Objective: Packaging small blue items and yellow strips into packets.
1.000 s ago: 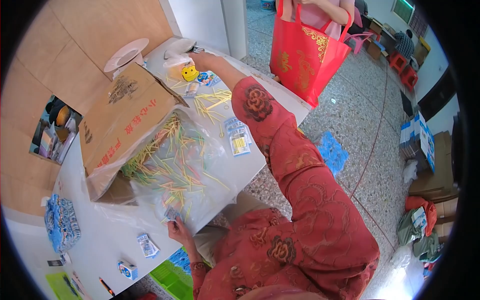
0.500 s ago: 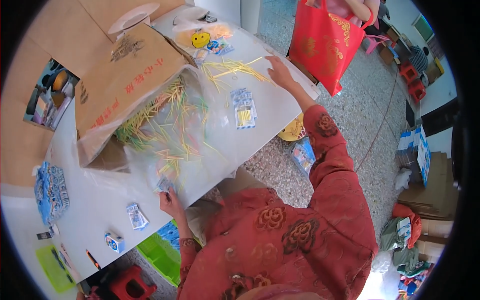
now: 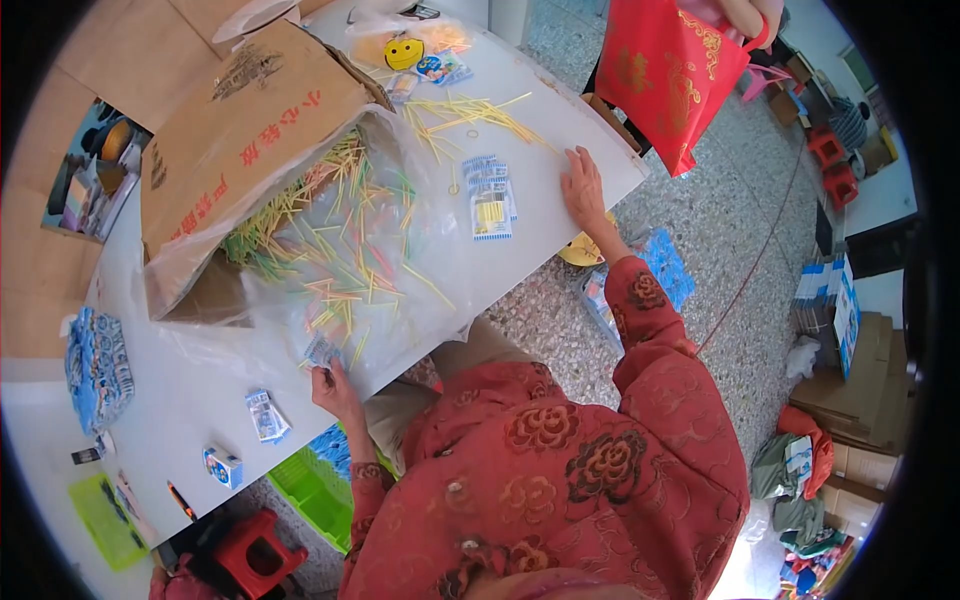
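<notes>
Sticks point(image 3: 340, 250), thin and coloured yellow, green and pink, fill most of the middle of the white table point(image 3: 180, 400), lying criss-cross under a sheet of clear plastic point(image 3: 400, 260) that spills out of a tipped brown cardboard box point(image 3: 250, 130). A looser bunch of yellow sticks point(image 3: 470, 112) lies bare on the table past the plastic, toward the far edge. Between the two heaps sits a small stack of blue-and-white packets point(image 3: 490, 205), one with a yellow panel.

The person's right hand point(image 3: 583, 190) lies flat on the table near its right edge, fingers spread and stretched out, holding nothing; it is just beside the packets and the tips of the bare yellow sticks, though whether it touches either cannot be told. The left hand point(image 3: 335, 385) is at the near edge of the plastic, fingers curled and pinched on a small pale packet point(image 3: 322, 350); what that packet holds is too small to make out.

Under the plastic the sticks blur where the sheet wrinkles and shines, so single ones are hard to count. The box hides the far end of the heap. Another small packet point(image 3: 267, 415) and a tiny blue box point(image 3: 222, 467) lie on the table to the left of the left hand, well apart from the sticks. A red bag point(image 3: 670, 70) hangs beyond the table's far corner, held by another person whose hand is cut off at the top edge.
</notes>
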Action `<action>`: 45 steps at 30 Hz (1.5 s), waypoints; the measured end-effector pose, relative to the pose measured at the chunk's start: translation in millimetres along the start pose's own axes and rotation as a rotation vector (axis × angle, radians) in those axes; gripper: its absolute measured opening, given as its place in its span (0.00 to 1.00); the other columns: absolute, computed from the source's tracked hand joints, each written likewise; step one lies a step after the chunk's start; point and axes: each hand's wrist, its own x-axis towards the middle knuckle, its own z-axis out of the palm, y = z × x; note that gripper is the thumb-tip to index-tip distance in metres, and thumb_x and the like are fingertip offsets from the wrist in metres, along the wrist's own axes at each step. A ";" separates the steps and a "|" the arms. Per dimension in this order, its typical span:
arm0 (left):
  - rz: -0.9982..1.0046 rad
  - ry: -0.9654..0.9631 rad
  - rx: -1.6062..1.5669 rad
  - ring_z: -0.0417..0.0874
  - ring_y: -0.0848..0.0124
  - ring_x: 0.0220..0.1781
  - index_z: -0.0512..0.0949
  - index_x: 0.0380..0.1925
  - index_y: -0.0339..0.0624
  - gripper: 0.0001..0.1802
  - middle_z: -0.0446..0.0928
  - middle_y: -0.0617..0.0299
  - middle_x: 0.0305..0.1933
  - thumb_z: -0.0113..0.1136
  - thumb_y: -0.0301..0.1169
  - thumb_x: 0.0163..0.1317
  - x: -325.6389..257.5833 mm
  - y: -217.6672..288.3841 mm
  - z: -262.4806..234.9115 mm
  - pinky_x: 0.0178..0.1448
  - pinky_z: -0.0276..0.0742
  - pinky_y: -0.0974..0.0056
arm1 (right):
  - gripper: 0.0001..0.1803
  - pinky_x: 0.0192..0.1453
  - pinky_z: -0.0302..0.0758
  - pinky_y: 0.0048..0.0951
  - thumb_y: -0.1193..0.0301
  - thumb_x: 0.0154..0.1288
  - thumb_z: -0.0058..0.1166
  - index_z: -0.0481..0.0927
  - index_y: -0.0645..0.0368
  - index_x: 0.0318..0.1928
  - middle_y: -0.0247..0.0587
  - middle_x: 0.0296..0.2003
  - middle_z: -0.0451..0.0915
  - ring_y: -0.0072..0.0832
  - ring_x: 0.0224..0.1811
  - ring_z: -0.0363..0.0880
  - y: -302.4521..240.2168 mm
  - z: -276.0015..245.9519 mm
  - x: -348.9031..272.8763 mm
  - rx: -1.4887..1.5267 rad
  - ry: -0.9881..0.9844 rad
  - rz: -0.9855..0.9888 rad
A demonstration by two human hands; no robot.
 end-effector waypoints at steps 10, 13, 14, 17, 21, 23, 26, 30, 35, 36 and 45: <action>-0.011 -0.027 0.131 0.68 0.79 0.29 0.75 0.31 0.30 0.06 0.73 0.65 0.27 0.56 0.24 0.58 1.4 -0.1 -6.1 0.34 0.67 0.73 | 0.26 0.61 0.61 0.43 0.74 0.56 0.49 0.62 0.63 0.56 0.55 0.58 0.60 0.50 0.58 0.61 -9.1 -1.9 -1.4 0.028 0.010 0.062; 0.018 -0.002 0.097 0.68 0.78 0.29 0.75 0.32 0.30 0.06 0.74 0.64 0.27 0.56 0.24 0.58 0.1 -0.2 -4.0 0.34 0.67 0.72 | 0.25 0.61 0.61 0.42 0.74 0.56 0.49 0.63 0.63 0.55 0.54 0.58 0.60 0.49 0.58 0.61 -10.8 -4.9 -2.7 0.026 -0.004 0.082; 0.022 -0.005 0.091 0.68 0.78 0.29 0.75 0.32 0.30 0.06 0.74 0.64 0.27 0.56 0.24 0.58 0.1 -0.4 -3.4 0.34 0.67 0.72 | 0.25 0.61 0.61 0.42 0.74 0.56 0.49 0.63 0.63 0.55 0.54 0.58 0.60 0.49 0.58 0.61 -10.6 -5.9 -2.5 0.022 0.002 0.083; 0.002 -0.029 0.083 0.66 0.80 0.30 0.74 0.31 0.32 0.05 0.72 0.67 0.28 0.54 0.25 0.59 -0.7 -1.8 -4.0 0.34 0.64 0.74 | 0.24 0.61 0.62 0.41 0.75 0.55 0.50 0.64 0.62 0.55 0.54 0.58 0.61 0.49 0.58 0.62 -11.5 -8.4 -2.8 0.020 0.019 0.082; 0.017 -0.029 0.086 0.67 0.80 0.30 0.74 0.32 0.32 0.05 0.72 0.67 0.28 0.54 0.24 0.59 -0.2 -0.2 -3.3 0.35 0.64 0.74 | 0.24 0.61 0.62 0.41 0.76 0.56 0.49 0.63 0.62 0.55 0.54 0.58 0.61 0.49 0.59 0.62 -11.2 -7.9 -1.5 0.015 0.024 0.076; 0.007 -0.031 0.085 0.67 0.80 0.31 0.74 0.32 0.32 0.05 0.72 0.67 0.28 0.54 0.24 0.59 0.0 2.8 -1.9 0.35 0.64 0.74 | 0.24 0.62 0.61 0.41 0.76 0.56 0.49 0.63 0.62 0.55 0.54 0.58 0.61 0.49 0.59 0.62 -10.6 -7.7 -1.8 0.014 0.024 0.080; -0.007 -0.002 0.069 0.67 0.77 0.29 0.75 0.32 0.29 0.07 0.73 0.64 0.26 0.56 0.24 0.58 0.6 3.4 -1.4 0.36 0.67 0.71 | 0.25 0.62 0.61 0.41 0.76 0.56 0.49 0.63 0.62 0.55 0.54 0.58 0.60 0.49 0.59 0.61 -11.5 -7.8 -1.6 0.018 0.019 0.081; 0.016 -0.010 0.088 0.67 0.77 0.28 0.74 0.31 0.30 0.06 0.73 0.64 0.26 0.55 0.25 0.58 1.1 -0.9 -3.2 0.35 0.67 0.71 | 0.25 0.62 0.61 0.41 0.76 0.56 0.49 0.63 0.62 0.55 0.54 0.58 0.60 0.49 0.60 0.61 -14.0 -9.2 -0.5 0.030 0.010 0.086; 0.011 -0.020 0.095 0.67 0.77 0.28 0.73 0.30 0.31 0.06 0.72 0.64 0.25 0.55 0.25 0.58 0.5 4.2 -3.0 0.34 0.66 0.71 | 0.25 0.62 0.61 0.41 0.76 0.56 0.50 0.63 0.62 0.55 0.54 0.58 0.60 0.48 0.60 0.60 -12.1 -8.6 -1.4 0.032 0.029 0.074; 0.012 -0.017 0.093 0.66 0.77 0.27 0.73 0.29 0.31 0.06 0.72 0.64 0.24 0.55 0.24 0.58 0.4 5.9 -2.6 0.33 0.66 0.71 | 0.25 0.62 0.61 0.41 0.76 0.56 0.50 0.63 0.62 0.55 0.54 0.58 0.60 0.48 0.60 0.60 -12.6 -8.6 -1.4 0.030 0.023 0.081; 0.019 -0.016 0.123 0.65 0.77 0.27 0.73 0.28 0.31 0.06 0.70 0.64 0.24 0.55 0.24 0.58 0.7 5.5 -2.4 0.32 0.65 0.71 | 0.25 0.63 0.60 0.40 0.75 0.57 0.49 0.62 0.62 0.56 0.53 0.59 0.60 0.48 0.60 0.60 -11.6 -8.0 -2.9 0.029 0.013 0.087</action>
